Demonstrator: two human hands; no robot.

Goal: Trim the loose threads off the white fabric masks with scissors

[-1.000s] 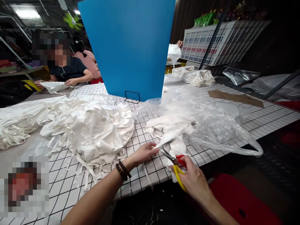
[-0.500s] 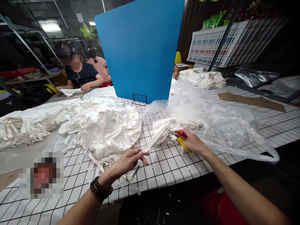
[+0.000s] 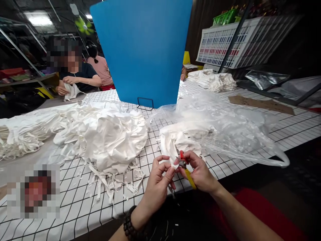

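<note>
My left hand (image 3: pixel 160 179) pinches an end of white fabric (image 3: pixel 169 147) near the table's front edge. Close beside it, my right hand (image 3: pixel 200 170) grips small scissors (image 3: pixel 190 179) with red and yellow handles. Their blades point up and left, right at the pinched fabric; whether they are closed on it I cannot tell. The fabric runs back to a white cloth bundle (image 3: pixel 192 144) lying partly under a clear plastic bag (image 3: pixel 240 124). A large heap of white cloth pieces with straps (image 3: pixel 112 137) is to the left of my hands.
A blue panel (image 3: pixel 142 50) stands upright on a wire stand. Stacked white cloth (image 3: pixel 25 130) lies at the far left. A person (image 3: pixel 80 75) across the table handles white cloth. White crates (image 3: pixel 225 43), a cardboard strip (image 3: pixel 260 104) and more cloth (image 3: pixel 213 79) are at right.
My hands have come together nearer the table edge, the left moving right and the scissors moving down. The fabric is less stretched. The person opposite has raised their cloth.
</note>
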